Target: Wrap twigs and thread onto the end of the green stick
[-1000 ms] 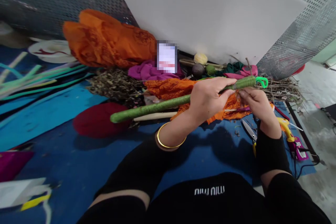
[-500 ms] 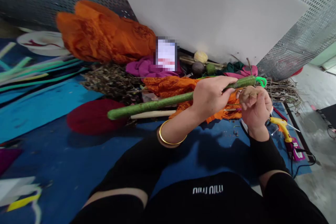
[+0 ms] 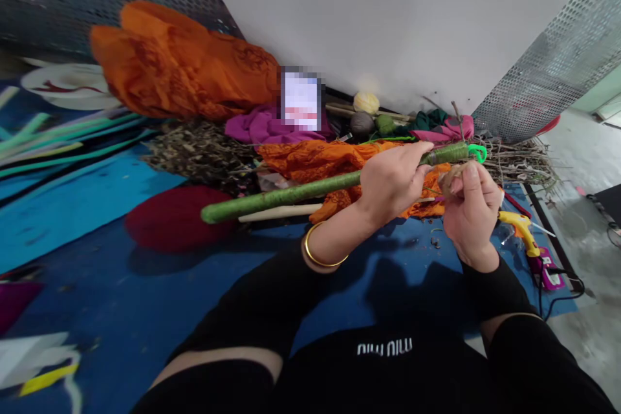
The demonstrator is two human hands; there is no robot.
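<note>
My left hand (image 3: 391, 181) is wrapped round a long green-wrapped stick (image 3: 291, 194) that runs from lower left to upper right and ends in a bright green pipe-cleaner hook (image 3: 478, 153). My right hand (image 3: 469, 207) is closed just below the stick's hooked end, pinching a small pale piece I cannot make out. A gold bangle (image 3: 323, 252) sits on my left wrist. Both arms wear black sleeves.
Orange cloth (image 3: 179, 71), purple cloth (image 3: 262, 126), dried twigs (image 3: 519, 162), small yarn balls (image 3: 366, 103) and a dark red round piece (image 3: 174, 217) lie on the blue mat (image 3: 121, 284). A yellow glue gun (image 3: 521, 229) lies at right. A white board (image 3: 388, 19) leans behind.
My right hand has turned and closed below the stick's hooked end, lifting a little. The stick has stayed in my left hand; the view has shifted slightly.
</note>
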